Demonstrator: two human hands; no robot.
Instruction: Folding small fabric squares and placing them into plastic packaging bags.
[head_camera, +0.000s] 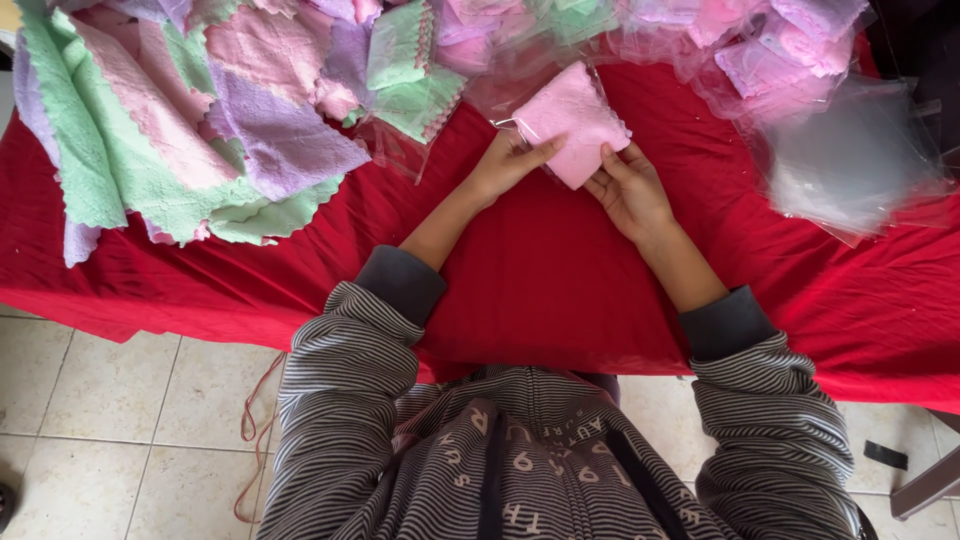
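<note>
fluffy pink cloth (572, 122), glossy clear plastic bag (850, 150)

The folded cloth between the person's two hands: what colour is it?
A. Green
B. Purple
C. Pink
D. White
C: the folded cloth held between the left hand and the right hand is plainly pink, lying partly inside a clear plastic bag above the red tablecloth; the green and purple cloths lie in the pile of loose cloths to the left.
</note>
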